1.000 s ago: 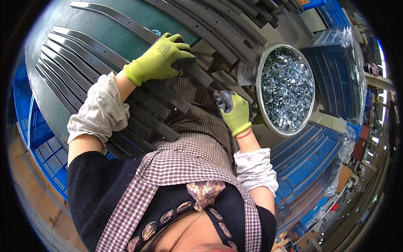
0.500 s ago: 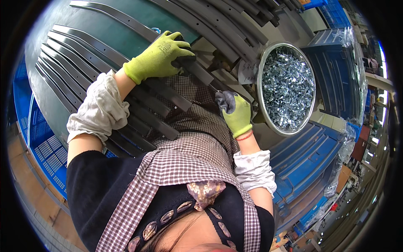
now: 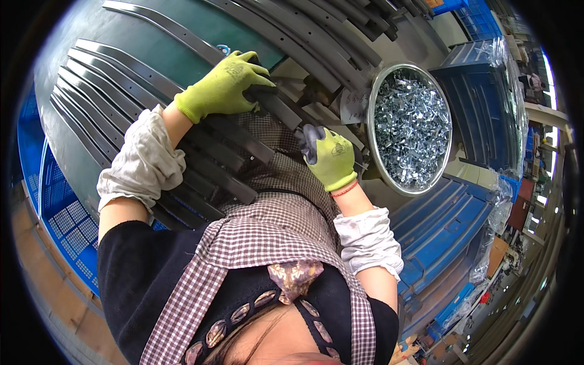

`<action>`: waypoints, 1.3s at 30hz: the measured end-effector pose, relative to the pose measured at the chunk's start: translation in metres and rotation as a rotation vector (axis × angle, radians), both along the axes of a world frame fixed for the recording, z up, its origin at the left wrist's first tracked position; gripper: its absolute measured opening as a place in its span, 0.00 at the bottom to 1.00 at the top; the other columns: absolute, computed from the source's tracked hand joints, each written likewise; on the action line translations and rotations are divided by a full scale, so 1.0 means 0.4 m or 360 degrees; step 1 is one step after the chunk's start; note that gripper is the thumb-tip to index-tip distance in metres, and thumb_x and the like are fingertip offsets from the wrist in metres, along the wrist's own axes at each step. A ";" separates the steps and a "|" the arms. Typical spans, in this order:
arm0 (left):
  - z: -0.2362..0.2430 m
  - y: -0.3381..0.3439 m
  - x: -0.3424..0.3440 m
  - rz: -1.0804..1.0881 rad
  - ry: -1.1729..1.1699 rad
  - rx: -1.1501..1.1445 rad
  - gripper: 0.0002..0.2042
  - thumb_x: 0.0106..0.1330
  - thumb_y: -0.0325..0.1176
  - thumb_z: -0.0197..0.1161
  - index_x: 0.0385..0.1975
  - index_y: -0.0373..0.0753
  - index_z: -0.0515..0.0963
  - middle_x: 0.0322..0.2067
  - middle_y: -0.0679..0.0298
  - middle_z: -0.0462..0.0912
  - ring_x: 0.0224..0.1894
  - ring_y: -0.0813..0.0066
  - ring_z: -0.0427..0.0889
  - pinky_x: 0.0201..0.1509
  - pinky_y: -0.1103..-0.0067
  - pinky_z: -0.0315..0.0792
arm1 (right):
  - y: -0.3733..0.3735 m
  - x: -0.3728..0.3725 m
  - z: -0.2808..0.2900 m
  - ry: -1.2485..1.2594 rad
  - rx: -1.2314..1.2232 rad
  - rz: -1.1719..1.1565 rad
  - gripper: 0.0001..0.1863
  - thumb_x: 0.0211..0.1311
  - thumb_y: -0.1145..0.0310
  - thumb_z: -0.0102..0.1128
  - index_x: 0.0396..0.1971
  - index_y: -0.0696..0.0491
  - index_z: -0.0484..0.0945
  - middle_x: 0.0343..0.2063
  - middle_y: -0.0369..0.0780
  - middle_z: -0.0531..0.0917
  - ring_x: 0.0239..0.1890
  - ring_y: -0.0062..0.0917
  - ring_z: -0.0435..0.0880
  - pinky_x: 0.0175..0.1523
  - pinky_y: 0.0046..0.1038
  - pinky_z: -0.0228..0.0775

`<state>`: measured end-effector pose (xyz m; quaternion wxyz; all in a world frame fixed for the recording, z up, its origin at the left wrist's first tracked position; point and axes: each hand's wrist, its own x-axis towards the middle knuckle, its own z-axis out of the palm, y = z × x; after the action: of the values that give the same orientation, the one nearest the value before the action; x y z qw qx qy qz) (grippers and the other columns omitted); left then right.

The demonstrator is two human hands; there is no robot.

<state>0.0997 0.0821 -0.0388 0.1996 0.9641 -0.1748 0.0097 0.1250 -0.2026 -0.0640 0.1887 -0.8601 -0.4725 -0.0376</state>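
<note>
Gripping a curved metal strip (image 3: 277,103) with your left hand (image 3: 226,85), your right hand (image 3: 331,157) is closed around something small I cannot identify beside the round tin (image 3: 372,146) full of shiny metal clips (image 3: 410,125).

My left hand (image 3: 226,85) lies on one curved metal strip (image 3: 277,106), which rests on top of the stack of strips (image 3: 121,91) fanned out to my left. My right hand (image 3: 331,158) sits just right of that strip, close beside the round bowl (image 3: 374,131). Small metal clips (image 3: 412,125) fill the bowl. Beyond it, further right, sits a bin (image 3: 480,91); more crates (image 3: 444,225) lie below the bowl.
</note>
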 end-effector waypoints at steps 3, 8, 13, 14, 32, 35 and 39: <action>0.019 -0.005 0.019 -0.0043 0.0139 -0.0019 0.24 0.42 0.35 0.75 0.45 0.46 0.84 0.46 0.67 0.83 0.55 0.59 0.72 0.61 0.64 0.68 | -0.009 0.002 0.004 -0.0025 -0.0005 -0.0029 0.19 0.42 0.73 0.64 0.40 0.49 0.78 0.25 0.39 0.79 0.27 0.37 0.81 0.31 0.36 0.73; 0.007 -0.002 0.012 -0.0024 0.0073 0.0030 0.26 0.42 0.34 0.74 0.48 0.46 0.83 0.48 0.66 0.82 0.58 0.59 0.71 0.64 0.63 0.66 | -0.069 0.009 0.011 0.0012 -0.0027 -0.0045 0.15 0.46 0.68 0.63 0.37 0.50 0.77 0.25 0.38 0.78 0.26 0.34 0.81 0.32 0.33 0.74; 0.017 0.052 -0.002 0.0040 0.0159 -0.0552 0.25 0.46 0.28 0.71 0.49 0.42 0.81 0.53 0.61 0.79 0.59 0.59 0.72 0.67 0.66 0.65 | -0.216 0.073 0.006 0.0163 0.0173 -0.0578 0.17 0.53 0.68 0.67 0.44 0.53 0.80 0.36 0.43 0.82 0.37 0.37 0.85 0.42 0.32 0.78; 0.008 0.089 -0.004 0.0117 0.0146 -0.0847 0.24 0.47 0.26 0.70 0.49 0.40 0.81 0.53 0.59 0.78 0.58 0.58 0.72 0.67 0.67 0.65 | -0.229 0.099 0.031 0.0204 0.0336 -0.0677 0.16 0.54 0.70 0.67 0.44 0.52 0.80 0.38 0.42 0.82 0.39 0.37 0.85 0.43 0.32 0.78; 0.011 0.268 -0.306 0.1173 -0.0108 0.0300 0.14 0.55 0.37 0.67 0.37 0.35 0.80 0.45 0.53 0.80 0.53 0.50 0.74 0.59 0.62 0.65 | -0.453 0.389 -0.007 0.0111 0.0013 -0.1356 0.09 0.57 0.63 0.64 0.34 0.51 0.83 0.34 0.45 0.86 0.38 0.42 0.85 0.43 0.38 0.75; 0.045 0.260 -0.284 0.1170 -0.0001 0.0371 0.12 0.54 0.36 0.68 0.34 0.36 0.80 0.36 0.55 0.80 0.42 0.51 0.77 0.49 0.64 0.70 | -0.460 0.361 0.012 0.0379 0.0348 -0.1346 0.09 0.54 0.65 0.71 0.32 0.50 0.83 0.28 0.36 0.84 0.30 0.26 0.82 0.36 0.28 0.73; 0.112 0.136 -0.105 0.0635 -0.0318 0.0094 0.14 0.54 0.33 0.68 0.40 0.39 0.81 0.39 0.57 0.82 0.43 0.53 0.79 0.49 0.65 0.72 | -0.505 0.346 -0.001 0.0551 0.0832 -0.1200 0.11 0.55 0.76 0.70 0.38 0.50 0.82 0.28 0.28 0.81 0.24 0.10 0.75 0.28 0.13 0.68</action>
<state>0.0575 0.1365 0.0061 0.1472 0.9792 0.0002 0.1393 0.2633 -0.4044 -0.0644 0.4473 -0.8887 -0.0646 -0.0770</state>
